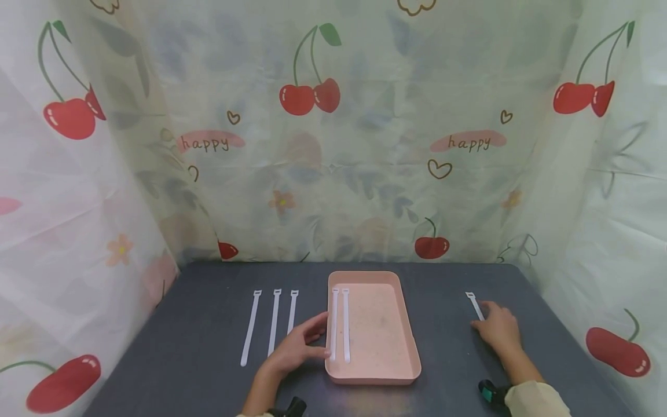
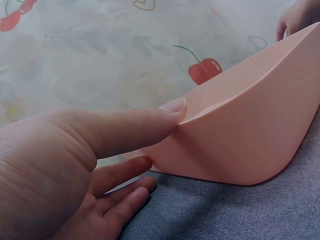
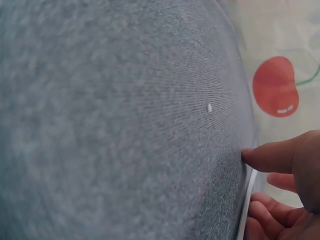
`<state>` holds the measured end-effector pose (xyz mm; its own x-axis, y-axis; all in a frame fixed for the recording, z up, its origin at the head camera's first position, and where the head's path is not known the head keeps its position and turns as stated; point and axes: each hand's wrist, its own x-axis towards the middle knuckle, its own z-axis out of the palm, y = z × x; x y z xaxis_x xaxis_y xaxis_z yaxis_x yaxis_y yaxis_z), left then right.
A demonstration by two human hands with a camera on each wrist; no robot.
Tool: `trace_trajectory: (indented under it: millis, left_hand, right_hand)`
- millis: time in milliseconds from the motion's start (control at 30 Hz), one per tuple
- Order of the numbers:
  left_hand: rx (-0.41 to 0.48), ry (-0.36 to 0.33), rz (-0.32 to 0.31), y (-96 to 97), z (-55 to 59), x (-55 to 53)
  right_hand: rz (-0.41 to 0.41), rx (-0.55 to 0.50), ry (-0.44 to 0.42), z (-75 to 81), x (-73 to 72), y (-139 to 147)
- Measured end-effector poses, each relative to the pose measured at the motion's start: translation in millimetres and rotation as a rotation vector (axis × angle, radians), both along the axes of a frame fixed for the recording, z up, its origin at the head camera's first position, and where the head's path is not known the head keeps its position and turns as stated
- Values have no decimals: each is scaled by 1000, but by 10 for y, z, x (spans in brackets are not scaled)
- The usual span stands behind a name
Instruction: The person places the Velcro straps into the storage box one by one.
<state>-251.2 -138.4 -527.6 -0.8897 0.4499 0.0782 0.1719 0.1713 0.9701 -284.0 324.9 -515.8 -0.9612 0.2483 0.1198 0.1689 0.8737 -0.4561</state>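
Note:
In the head view my left hand (image 1: pixel 296 346) is at the left side of a pink rectangular tray (image 1: pixel 408 347). Its thumb touches the tray's rim and the fingers lie along the outer wall, as the left wrist view shows. Two white straps (image 1: pixel 347 330) with slotted heads lie lengthwise inside the tray at its left. Far to the right, my right hand (image 1: pixel 499 329) holds a single white strap (image 1: pixel 473 302), thumb on one side and fingers on the other. The slotted head points away, while the palm hides the lower part.
Several white straps lie left of the tray, one of them a leftmost strap (image 1: pixel 250 330); my left hand partly covers the others. The dark cloth-covered table (image 1: pixel 198 347) is enclosed by a cherry-printed curtain (image 1: pixel 365 174) at the back and both sides.

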Motion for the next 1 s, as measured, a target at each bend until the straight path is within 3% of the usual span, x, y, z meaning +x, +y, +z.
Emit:
trace_trajectory:
  millis: [567,1000]
  left_hand:
    - [-5,6,-2,5,-3,-6]
    - [23,-3,-5,3,30,16]
  right_hand:
    - [-72,-95,-35,8,-22,-31]
    - [49,-101,9,47,44,-87]
